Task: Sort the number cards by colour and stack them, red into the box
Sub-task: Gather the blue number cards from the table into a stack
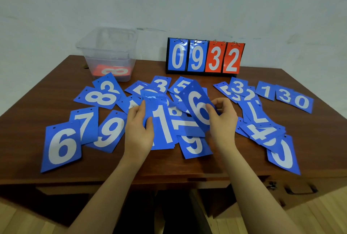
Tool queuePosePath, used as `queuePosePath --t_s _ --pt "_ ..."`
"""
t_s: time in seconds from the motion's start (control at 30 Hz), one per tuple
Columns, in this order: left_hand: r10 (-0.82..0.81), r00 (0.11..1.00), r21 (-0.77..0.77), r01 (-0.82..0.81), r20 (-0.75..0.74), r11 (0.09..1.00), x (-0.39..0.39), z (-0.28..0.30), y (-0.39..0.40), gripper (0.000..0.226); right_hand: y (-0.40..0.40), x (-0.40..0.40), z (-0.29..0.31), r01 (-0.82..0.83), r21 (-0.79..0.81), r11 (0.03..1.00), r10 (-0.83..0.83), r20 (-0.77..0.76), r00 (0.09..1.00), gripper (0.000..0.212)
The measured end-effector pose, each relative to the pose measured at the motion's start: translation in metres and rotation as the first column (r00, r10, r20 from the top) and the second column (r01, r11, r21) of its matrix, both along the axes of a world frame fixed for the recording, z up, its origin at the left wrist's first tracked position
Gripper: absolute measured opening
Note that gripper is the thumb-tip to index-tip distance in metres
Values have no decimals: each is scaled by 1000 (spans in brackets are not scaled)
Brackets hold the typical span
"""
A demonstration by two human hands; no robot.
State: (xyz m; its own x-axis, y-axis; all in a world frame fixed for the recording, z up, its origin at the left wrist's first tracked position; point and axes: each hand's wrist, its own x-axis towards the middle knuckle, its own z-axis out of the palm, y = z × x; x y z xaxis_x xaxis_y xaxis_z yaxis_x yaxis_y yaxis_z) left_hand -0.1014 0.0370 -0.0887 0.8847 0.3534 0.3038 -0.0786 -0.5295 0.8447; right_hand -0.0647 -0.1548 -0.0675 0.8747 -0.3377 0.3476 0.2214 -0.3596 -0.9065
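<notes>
My left hand [138,128] holds a small stack of blue cards with a blue 1 card [162,121] on top, above the table's middle. My right hand [222,119] grips a blue 6 card [197,102], tilted and raised just right of the stack. Several more blue number cards lie scattered flat across the wooden table [169,168], such as a 6 [62,146] at the front left and a 0 [301,101] at the right. A clear plastic box [109,53] at the back left holds red cards with an 8 [112,71] on top.
A flip scoreboard [205,56] stands at the back centre reading 0 9 in blue and 3 2 in red. A pale wall rises behind the table. The table's front edge is near my forearms, with a drawer handle [300,189] at the lower right.
</notes>
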Motion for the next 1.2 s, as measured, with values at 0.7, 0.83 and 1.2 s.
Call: queuePosePath --t_s 0.7,0.83,1.2 --pt "-23 1000 -112 22 -14 993 -1 1 -4 63 4 -5 -37 -76 -405 911 -97 -391 915 38" --pt "-23 998 -77 19 -52 997 -4 -3 3 62 5 -3 -47 -168 -550 818 -151 -487 860 66" --pt "-12 998 -25 10 -61 1000 2 -8 15 62 8 24 -39 -532 -693 486 165 -526 835 68"
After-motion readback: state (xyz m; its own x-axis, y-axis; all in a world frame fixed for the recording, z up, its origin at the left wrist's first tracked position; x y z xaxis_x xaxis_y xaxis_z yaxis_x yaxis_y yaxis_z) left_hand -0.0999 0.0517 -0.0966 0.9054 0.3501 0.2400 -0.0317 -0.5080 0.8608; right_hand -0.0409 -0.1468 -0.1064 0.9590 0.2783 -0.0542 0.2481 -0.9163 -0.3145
